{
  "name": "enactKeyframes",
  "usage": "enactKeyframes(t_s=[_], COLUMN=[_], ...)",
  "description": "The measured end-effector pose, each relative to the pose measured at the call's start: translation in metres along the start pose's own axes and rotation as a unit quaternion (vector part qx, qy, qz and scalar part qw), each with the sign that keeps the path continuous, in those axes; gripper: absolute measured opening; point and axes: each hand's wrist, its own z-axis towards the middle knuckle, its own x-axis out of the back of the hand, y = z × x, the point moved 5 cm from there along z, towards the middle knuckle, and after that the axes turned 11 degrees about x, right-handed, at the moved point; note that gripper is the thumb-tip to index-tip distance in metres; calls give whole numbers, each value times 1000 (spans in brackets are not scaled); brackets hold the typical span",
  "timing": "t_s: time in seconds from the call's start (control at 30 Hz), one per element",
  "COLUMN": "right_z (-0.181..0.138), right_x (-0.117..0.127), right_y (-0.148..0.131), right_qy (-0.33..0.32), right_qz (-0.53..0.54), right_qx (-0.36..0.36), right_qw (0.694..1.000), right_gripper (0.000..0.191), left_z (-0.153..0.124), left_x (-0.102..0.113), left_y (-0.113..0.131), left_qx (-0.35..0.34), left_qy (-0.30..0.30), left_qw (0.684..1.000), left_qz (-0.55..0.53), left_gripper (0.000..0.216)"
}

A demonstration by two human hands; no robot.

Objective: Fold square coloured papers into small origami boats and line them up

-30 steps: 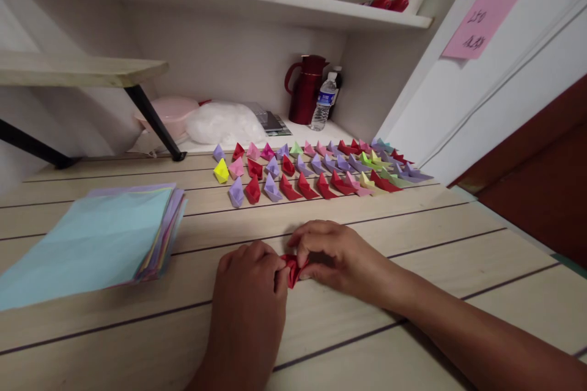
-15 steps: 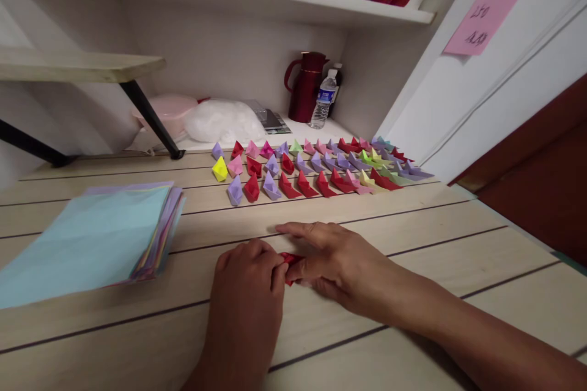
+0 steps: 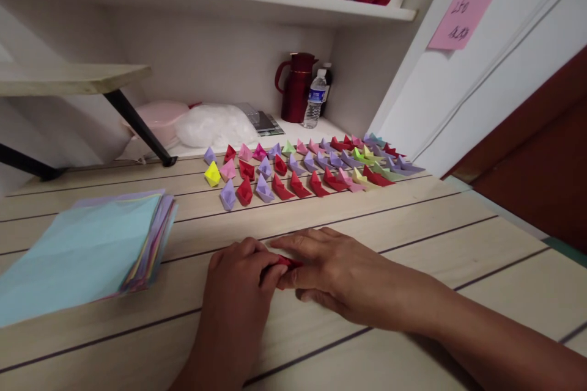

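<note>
A small folded piece of red paper (image 3: 290,262) lies between my two hands just above the slatted tabletop (image 3: 413,235), mostly hidden by fingers. My left hand (image 3: 241,290) is closed on its left side, thumb pressing along the edge. From the right, my right hand (image 3: 330,275) grips the same paper with its thumb and fingers, the index finger stretched out over it. Beyond the hands stand rows of small folded paper boats (image 3: 300,184) in red, purple, pink, yellow and green.
At left lies a stack of coloured paper sheets (image 3: 92,250), light blue on top. A small raised shelf (image 3: 73,79) on black legs stands behind it. Farther back are a plastic bag (image 3: 215,125), a red thermos jug (image 3: 297,88) and a water bottle (image 3: 314,101).
The camera view has turned a little to the right, so everything sits slightly farther left. My right hand's index finger has come down closer to my left hand over the red paper.
</note>
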Motion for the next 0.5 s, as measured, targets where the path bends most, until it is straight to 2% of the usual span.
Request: enactKeyframes(t_s=[0.3,0.5], right_z=[2,4], right_x=[1,0], right_y=[8,14], right_qy=[66,152], right_qz=[38,110], right_qx=[-20,-88], right_qw=[997,978], right_gripper=[11,17], left_z=[-8,-12], left_x=[-3,-7], left_y=[8,8], left_qx=[-7,17], left_qy=[45,69], left_qw=[999,997], left_qz=[21,31], left_gripper=[22,20])
